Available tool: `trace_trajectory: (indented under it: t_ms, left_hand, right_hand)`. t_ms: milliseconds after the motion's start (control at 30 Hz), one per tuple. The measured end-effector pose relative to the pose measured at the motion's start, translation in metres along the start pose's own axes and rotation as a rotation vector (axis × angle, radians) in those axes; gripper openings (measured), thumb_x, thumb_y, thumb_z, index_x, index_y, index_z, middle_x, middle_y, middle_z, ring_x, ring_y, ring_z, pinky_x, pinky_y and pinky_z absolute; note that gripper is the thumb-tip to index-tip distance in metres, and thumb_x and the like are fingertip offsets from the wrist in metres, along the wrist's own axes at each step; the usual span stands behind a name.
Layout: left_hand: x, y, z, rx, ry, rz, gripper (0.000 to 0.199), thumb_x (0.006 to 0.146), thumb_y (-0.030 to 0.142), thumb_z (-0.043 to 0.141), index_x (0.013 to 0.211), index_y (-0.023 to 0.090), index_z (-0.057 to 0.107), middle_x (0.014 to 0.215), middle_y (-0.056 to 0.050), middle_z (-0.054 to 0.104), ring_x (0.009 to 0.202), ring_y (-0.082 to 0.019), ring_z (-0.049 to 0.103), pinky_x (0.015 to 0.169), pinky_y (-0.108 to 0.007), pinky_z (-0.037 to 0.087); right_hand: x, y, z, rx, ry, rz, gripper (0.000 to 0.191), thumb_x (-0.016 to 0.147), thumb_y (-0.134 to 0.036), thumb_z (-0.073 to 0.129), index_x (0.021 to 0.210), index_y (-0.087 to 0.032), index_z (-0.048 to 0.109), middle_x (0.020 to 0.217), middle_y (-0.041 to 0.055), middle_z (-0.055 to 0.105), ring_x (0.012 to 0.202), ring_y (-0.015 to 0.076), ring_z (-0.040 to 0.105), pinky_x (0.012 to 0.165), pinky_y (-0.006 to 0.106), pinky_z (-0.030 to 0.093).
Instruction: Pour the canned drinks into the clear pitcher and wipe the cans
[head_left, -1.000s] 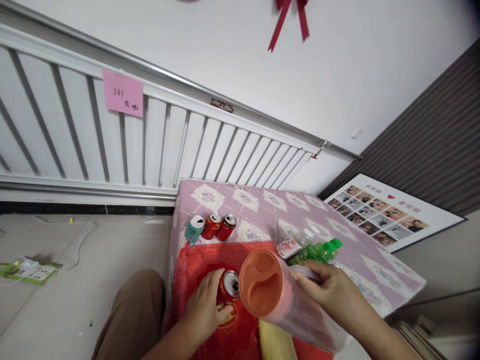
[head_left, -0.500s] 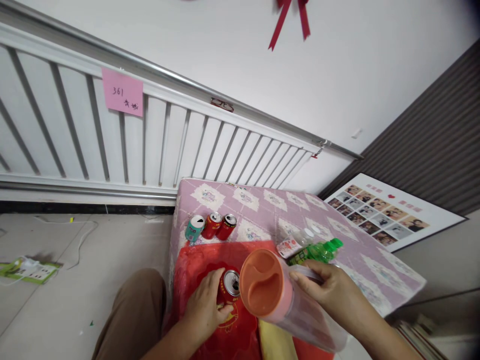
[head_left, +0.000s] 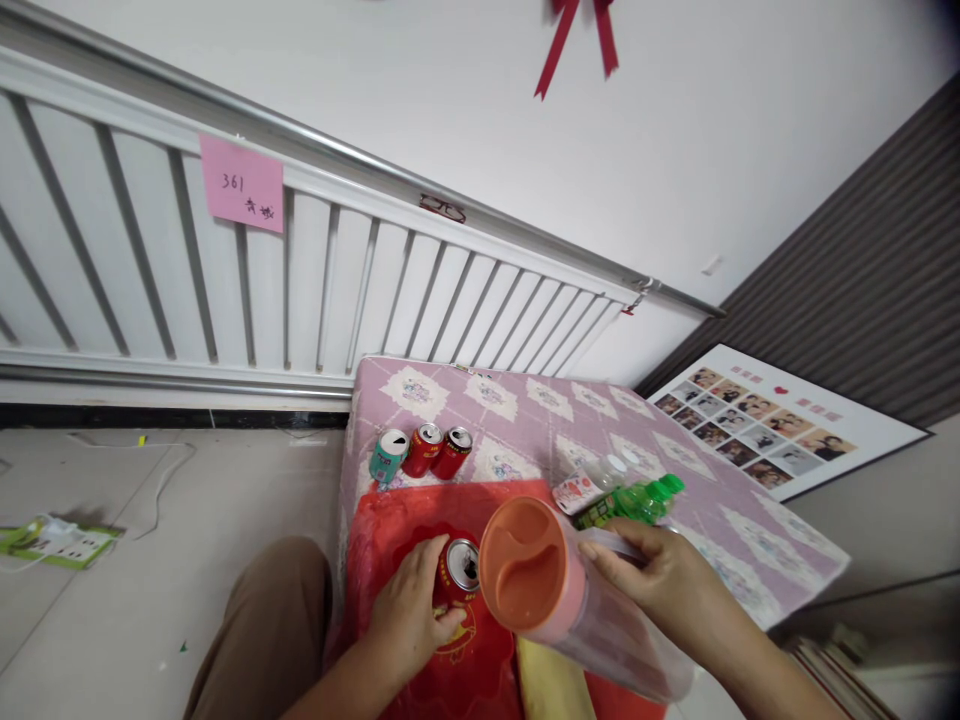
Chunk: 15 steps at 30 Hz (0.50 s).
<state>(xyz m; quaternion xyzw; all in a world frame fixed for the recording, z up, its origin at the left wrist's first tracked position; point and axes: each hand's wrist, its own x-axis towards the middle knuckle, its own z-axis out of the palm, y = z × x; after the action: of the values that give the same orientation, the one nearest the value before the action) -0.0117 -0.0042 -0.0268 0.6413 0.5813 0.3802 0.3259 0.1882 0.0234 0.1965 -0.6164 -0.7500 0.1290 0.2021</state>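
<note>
My left hand [head_left: 412,608] is curled round a red drink can [head_left: 456,572] with an opened top, standing on a red plastic tray or sheet [head_left: 382,540]. My right hand [head_left: 660,575] grips the handle of a clear plastic pitcher [head_left: 615,640] with an orange lid [head_left: 523,565]. The pitcher is tilted, its lid end beside the can's top; whether they touch I cannot tell, and no stream of liquid is visible. Below the pitcher lies a yellow cloth-like item [head_left: 551,680], partly hidden.
A teal can [head_left: 389,457] and two red cans [head_left: 424,450] stand in a row behind the red surface. Green-capped bottles [head_left: 626,502] and a clear bottle [head_left: 589,486] lie to the right on the floral tablecloth [head_left: 525,400]. A white radiator [head_left: 442,290] runs behind.
Hands, can and pitcher hold nearly the same positions. Only a very slight shift of the whole view shows.
</note>
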Motion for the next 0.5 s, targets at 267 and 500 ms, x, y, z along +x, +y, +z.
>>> trace_trajectory:
  t_ms: [267, 500]
  left_hand:
    - [0.0000, -0.0018, 0.0005, -0.019, 0.012, 0.006, 0.077, 0.063, 0.016, 0.068, 0.135, 0.017, 0.041, 0.138, -0.013, 0.052, 0.128, -0.028, 0.048, 0.108, -0.045, 0.039]
    - [-0.0001, -0.0016, 0.0012, -0.005, 0.005, 0.006, 0.077, 0.063, 0.016, 0.068, 0.135, 0.017, 0.041, 0.139, -0.013, 0.051, 0.128, -0.028, 0.047, 0.109, -0.045, 0.039]
  right_hand:
    - [0.0005, -0.0017, 0.0005, -0.005, 0.020, 0.000, 0.025, 0.073, -0.041, 0.059, 0.062, -0.020, 0.066, 0.050, -0.0036, 0.059, 0.048, 0.0132, 0.053, 0.045, 0.022, 0.038]
    - [0.0002, -0.0021, 0.0017, 0.003, 0.029, 0.012, 0.025, 0.073, -0.042, 0.059, 0.062, -0.020, 0.066, 0.051, -0.0032, 0.060, 0.049, 0.0140, 0.053, 0.045, 0.023, 0.038]
